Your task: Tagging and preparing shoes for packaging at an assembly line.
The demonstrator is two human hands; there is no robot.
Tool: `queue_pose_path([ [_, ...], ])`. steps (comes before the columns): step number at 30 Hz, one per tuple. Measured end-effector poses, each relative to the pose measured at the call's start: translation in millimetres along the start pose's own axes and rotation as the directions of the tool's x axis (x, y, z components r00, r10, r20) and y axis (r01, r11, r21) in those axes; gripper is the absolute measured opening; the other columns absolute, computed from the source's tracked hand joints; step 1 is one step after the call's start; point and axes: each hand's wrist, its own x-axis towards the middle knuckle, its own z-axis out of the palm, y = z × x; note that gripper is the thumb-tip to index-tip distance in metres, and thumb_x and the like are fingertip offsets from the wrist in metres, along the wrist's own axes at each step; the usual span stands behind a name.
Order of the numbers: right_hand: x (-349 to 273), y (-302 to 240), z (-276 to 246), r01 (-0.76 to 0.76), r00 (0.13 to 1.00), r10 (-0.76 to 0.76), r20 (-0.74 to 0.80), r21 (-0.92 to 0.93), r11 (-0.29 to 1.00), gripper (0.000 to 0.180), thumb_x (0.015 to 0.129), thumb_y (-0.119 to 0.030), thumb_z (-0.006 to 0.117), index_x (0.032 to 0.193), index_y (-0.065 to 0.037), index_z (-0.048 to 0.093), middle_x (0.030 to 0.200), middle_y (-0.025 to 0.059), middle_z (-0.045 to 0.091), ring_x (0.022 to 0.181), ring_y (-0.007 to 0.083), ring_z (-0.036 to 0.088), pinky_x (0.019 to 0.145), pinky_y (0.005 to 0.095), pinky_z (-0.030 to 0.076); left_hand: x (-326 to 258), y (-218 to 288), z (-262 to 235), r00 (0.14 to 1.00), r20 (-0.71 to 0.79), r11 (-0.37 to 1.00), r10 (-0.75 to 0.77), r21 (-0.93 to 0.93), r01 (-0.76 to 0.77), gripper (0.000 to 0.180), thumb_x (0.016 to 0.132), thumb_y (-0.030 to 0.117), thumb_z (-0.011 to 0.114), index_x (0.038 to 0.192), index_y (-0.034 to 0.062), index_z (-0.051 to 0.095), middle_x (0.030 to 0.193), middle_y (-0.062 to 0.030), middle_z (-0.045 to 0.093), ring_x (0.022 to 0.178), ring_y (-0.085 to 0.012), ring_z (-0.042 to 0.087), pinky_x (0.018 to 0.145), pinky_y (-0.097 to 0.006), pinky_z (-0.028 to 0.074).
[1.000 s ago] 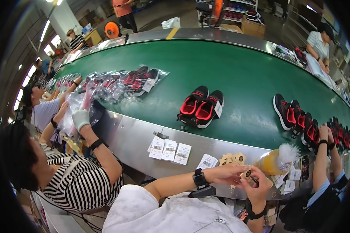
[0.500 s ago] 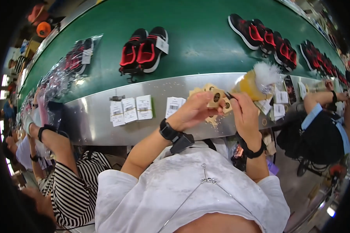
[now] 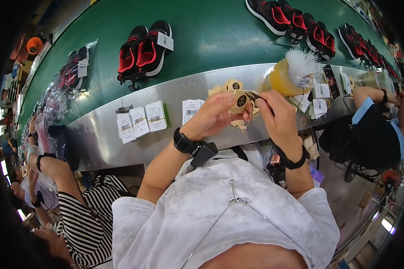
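Left hand [image 3: 213, 117]: raised at chest height, fingers curled, thumb and fingertips pinched together. Right hand [image 3: 277, 117]: level with it and close beside, fingers bent inward, tips nearly meeting the left's. Both forearms bare, angled upward and converging; each wrist wears a black band.

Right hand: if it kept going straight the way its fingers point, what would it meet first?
The right hand points up and left, so it would first meet the tan paper tag pinched in the left hand. Beyond that lie loose tags on the metal ledge; depth is unclear.
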Motion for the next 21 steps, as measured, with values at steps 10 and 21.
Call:
queue_pose_path([
  [10,1.8,-1.1,-3.0,0.010,1.000,-0.010,0.008,-0.017,1.000,0.008,0.083,-0.009,0.059,0.088,-0.003,0.059,0.077,0.0104,0.058,0.060,0.0288,0.057,0.051,0.0341,0.044,-0.3,-1.3,-7.9,0.999,0.031,1.000,-0.024,0.007,0.024,0.048,0.092,0.036,0.050,0.114,-0.0062,0.047,0.102,-0.0138,0.058,0.089,-0.0198,0.057,0.088,-0.037,0.046],
  [21,-12.3,-2.9,2.3,-0.069,0.997,0.071,0.012,-0.099,0.993,0.007,0.083,-0.011,0.058,0.087,-0.005,0.059,0.076,0.0093,0.059,0.061,0.0291,0.058,0.050,0.0342,0.044,-2.7,-3.4,8.0,0.990,-0.017,0.442,0.143,0.896,-0.049,0.024,0.091,0.023,0.052,0.092,-0.0004,0.054,0.086,-0.0054,0.052,0.080,-0.0144,0.050,0.073,-0.025,0.040],
])
